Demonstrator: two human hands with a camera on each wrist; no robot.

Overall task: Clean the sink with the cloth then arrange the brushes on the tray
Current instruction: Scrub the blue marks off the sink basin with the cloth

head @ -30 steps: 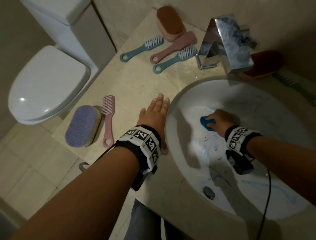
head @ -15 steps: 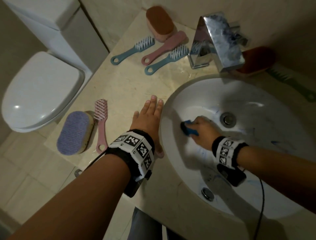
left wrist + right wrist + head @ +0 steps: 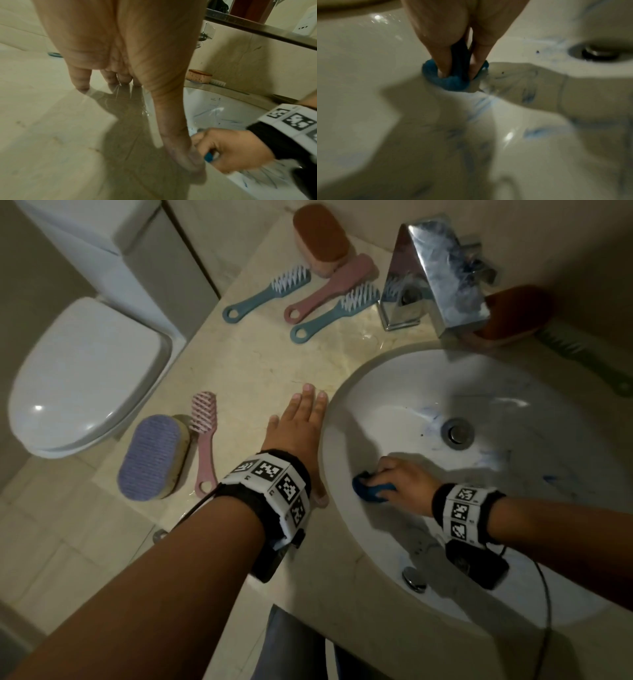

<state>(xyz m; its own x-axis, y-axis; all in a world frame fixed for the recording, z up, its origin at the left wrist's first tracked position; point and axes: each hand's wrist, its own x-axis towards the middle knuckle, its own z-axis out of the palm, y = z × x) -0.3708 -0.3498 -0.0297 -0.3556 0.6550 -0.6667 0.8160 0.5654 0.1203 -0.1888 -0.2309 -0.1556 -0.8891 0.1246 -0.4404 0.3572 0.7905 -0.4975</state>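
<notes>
We see the right hand [image 3: 399,479] down in the sink [image 3: 513,392], fingers curled round a bunched blue cloth [image 3: 371,491] and pressing it on the basin's left wall, near the counter-side rim. Wrist view: fingertips [image 3: 443,67] dig into the cloth wad, cloth touching the porcelain. Blue smears [image 3: 537,132] streak the basin near the cloth and toward the drain [image 3: 457,432], which sits mid-basin, well apart from the cloth.

Left hand [image 3: 301,429] lies flat on the countertop [image 3: 239,364], fingers straight and spread narrow, holding nothing, just beside the sink's left rim; thumb [image 3: 185,155] runs along the rim edge.

Brushes, all on the counter: two blue brushes [image 3: 270,290] [image 3: 337,314] w/ white bristles and a pink brush [image 3: 330,289] between them, near the back edge, left of the chrome faucet [image 3: 442,268]. An orange sponge [image 3: 320,239] at the back edge touches the pink one's head. Another pink brush [image 3: 205,436] lies near the counter's left edge, just beside a purple-topped sponge [image 3: 154,457]. Behind the faucet, right side: a second orange sponge [image 3: 513,313] and a green brush [image 3: 582,354], dim, details unclear. We can't make out a tray in any view.

Off the counter to the left: white toilet [image 3: 85,371], lid shut.
</notes>
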